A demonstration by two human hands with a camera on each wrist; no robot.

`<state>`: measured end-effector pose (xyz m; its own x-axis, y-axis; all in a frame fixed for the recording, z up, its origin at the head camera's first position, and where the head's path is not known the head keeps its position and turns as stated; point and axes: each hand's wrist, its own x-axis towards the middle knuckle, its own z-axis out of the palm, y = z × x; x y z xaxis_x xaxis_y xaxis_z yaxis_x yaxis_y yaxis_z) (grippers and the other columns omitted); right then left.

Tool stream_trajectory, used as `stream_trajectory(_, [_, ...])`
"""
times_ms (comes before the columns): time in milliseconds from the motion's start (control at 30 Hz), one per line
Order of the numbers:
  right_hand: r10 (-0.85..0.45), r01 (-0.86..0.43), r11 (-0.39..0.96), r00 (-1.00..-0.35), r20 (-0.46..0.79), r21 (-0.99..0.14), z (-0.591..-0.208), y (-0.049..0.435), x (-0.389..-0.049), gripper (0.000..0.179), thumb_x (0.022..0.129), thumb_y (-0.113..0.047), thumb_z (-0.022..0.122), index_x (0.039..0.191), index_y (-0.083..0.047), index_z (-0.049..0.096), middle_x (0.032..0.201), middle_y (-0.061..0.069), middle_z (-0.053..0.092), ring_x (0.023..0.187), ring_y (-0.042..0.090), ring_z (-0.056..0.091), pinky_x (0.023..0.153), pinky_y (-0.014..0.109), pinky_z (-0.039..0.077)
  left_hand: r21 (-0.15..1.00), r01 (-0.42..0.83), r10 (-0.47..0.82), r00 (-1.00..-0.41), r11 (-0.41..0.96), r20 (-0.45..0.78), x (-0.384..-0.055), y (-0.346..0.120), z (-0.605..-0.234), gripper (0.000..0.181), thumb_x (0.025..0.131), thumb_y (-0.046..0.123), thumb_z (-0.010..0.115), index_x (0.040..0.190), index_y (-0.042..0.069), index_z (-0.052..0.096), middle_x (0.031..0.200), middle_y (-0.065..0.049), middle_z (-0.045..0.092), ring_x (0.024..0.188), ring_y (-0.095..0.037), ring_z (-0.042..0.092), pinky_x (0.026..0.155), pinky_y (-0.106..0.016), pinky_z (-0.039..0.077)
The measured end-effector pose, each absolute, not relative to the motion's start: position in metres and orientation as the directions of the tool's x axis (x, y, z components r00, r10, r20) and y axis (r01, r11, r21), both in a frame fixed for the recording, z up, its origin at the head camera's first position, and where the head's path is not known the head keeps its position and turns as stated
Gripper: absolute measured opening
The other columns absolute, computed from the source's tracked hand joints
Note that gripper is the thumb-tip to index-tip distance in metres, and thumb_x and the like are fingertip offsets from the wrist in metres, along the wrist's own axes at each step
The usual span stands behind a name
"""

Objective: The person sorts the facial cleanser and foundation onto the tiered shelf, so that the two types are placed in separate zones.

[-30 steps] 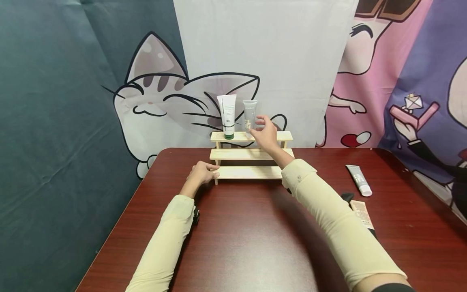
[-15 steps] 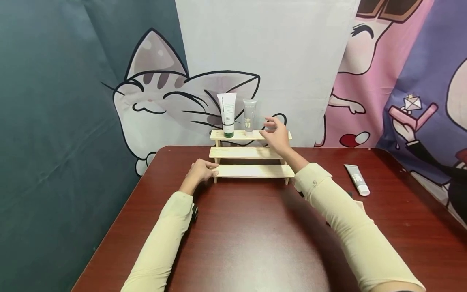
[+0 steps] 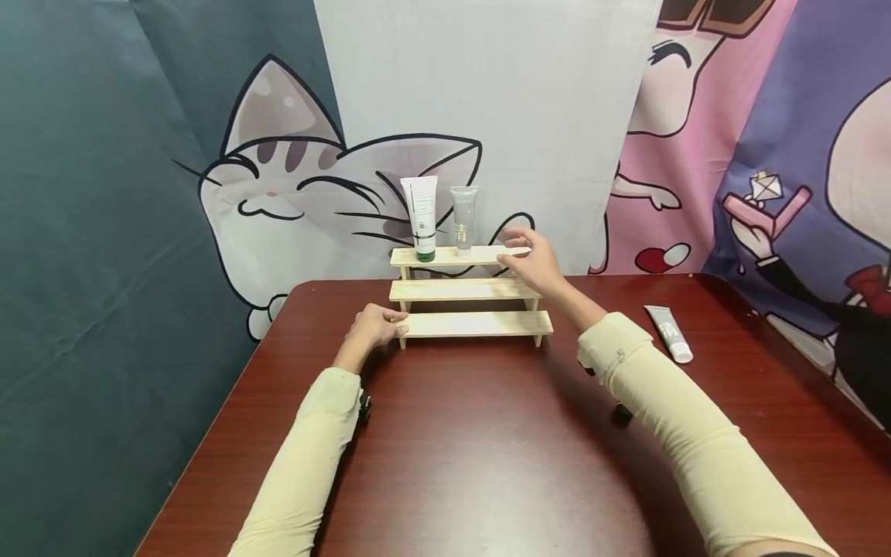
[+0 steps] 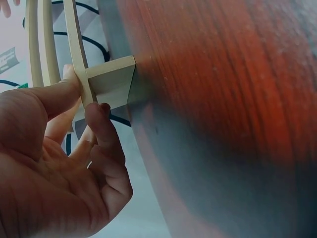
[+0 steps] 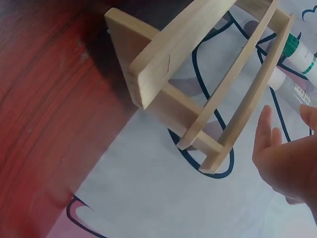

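Observation:
A three-step wooden display rack (image 3: 480, 324) stands at the back of the table. My left hand (image 3: 372, 325) pinches the left end of its lowest board between thumb and fingers, plain in the left wrist view, where the hand (image 4: 64, 163) fills the lower left. On the top board stand a white tube with a green cap (image 3: 421, 216) and, to its right, a grey translucent tube (image 3: 463, 220). My right hand (image 3: 537, 263) hovers by the right end of the top board, fingers loosely bent, holding nothing. In the right wrist view this hand (image 5: 290, 153) is apart from the tubes.
On the right of the dark red table (image 3: 459, 449) lies a grey tube with a white cap (image 3: 670, 334). A small black object (image 3: 623, 415) shows beside the right sleeve, mostly hidden. A printed cloth backdrop (image 3: 515, 100) hangs right behind the table.
My right hand let go of the grey translucent tube and drew away to the right. The tube stays upright on the top board. My left hand keeps its hold on the rack.

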<state>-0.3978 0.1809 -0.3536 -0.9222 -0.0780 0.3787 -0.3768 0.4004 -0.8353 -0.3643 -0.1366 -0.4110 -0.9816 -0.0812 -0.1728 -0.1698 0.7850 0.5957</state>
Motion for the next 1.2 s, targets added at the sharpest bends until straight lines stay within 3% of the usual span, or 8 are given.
stream_trajectory(133, [-0.084,-0.371,0.407,-0.925,0.37,-0.835,-0.353,0.189,-0.394,0.049,0.091,-0.009,0.074,0.137,-0.004,0.058,0.124,0.022,0.064,0.099,0.038,0.069,0.081,0.045,0.059,0.599,-0.16,-0.07,-0.983,0.785,-0.171,-0.365,-0.137,-0.411,0.033,0.092,0.036,0.076,0.125,0.036,0.074,0.147,-0.012,0.054,0.132,-0.042,0.047,0.102,-0.06,0.04])
stream_trajectory(433, [-0.08,-0.314,0.385,-0.948,0.308,-0.868,-0.351,0.209,-0.379,0.066,0.092,-0.009,0.074,0.151,-0.01,0.043,0.126,0.023,0.063,0.095,0.032,0.069,0.08,0.05,0.059,0.611,-0.146,-0.052,-0.984,0.778,-0.17,-0.364,-0.137,-0.408,0.035,0.091,0.034,0.077,0.125,0.034,0.073,0.145,-0.013,0.056,0.127,-0.037,0.052,0.097,-0.053,0.045])
stream_trajectory(733, [-0.122,-0.311,0.412,-0.95,0.287,-0.856,-0.348,0.237,-0.361,0.065,0.092,-0.005,0.07,0.151,-0.007,0.042,0.123,0.03,0.063,0.083,0.024,0.07,0.06,0.028,0.057,0.627,-0.098,-0.01,-0.99,0.773,-0.143,-0.366,-0.141,-0.409,0.036,0.09,0.033,0.077,0.126,0.028,0.074,0.145,-0.015,0.055,0.136,-0.041,0.041,0.109,-0.051,0.039])
stream_trajectory(900, [-0.14,-0.315,0.427,-0.949,0.282,-0.848,-0.343,0.256,-0.351,0.064,0.093,-0.005,0.07,0.15,-0.005,0.042,0.122,0.032,0.062,0.078,0.009,0.068,0.063,0.03,0.059,0.633,-0.069,0.01,-0.993,0.771,-0.121,-0.367,-0.144,-0.41,0.036,0.091,0.032,0.077,0.126,0.025,0.074,0.143,-0.015,0.057,0.136,-0.041,0.04,0.111,-0.049,0.038])
stream_trajectory(1000, [-0.153,-0.306,0.42,-0.952,0.265,-0.854,-0.339,0.269,-0.342,0.062,0.094,-0.007,0.07,0.15,-0.004,0.043,0.119,0.028,0.065,0.081,0.005,0.069,0.067,0.037,0.06,0.628,-0.049,0.025,-0.994,0.777,-0.108,-0.366,-0.145,-0.412,0.035,0.092,0.031,0.076,0.126,0.024,0.074,0.143,-0.015,0.057,0.136,-0.043,0.039,0.111,-0.049,0.037])
stream_trajectory(1200, [-0.149,-0.305,0.418,-0.952,0.266,-0.856,-0.336,0.299,-0.326,0.056,0.095,-0.005,0.068,0.145,0.003,0.045,0.102,0.002,0.071,0.083,0.004,0.07,0.064,0.037,0.061,0.636,-0.006,0.079,-0.991,0.772,-0.105,-0.367,-0.147,-0.414,0.038,0.092,0.031,0.076,0.128,0.022,0.072,0.141,-0.017,0.058,0.136,-0.042,0.041,0.11,-0.048,0.039])
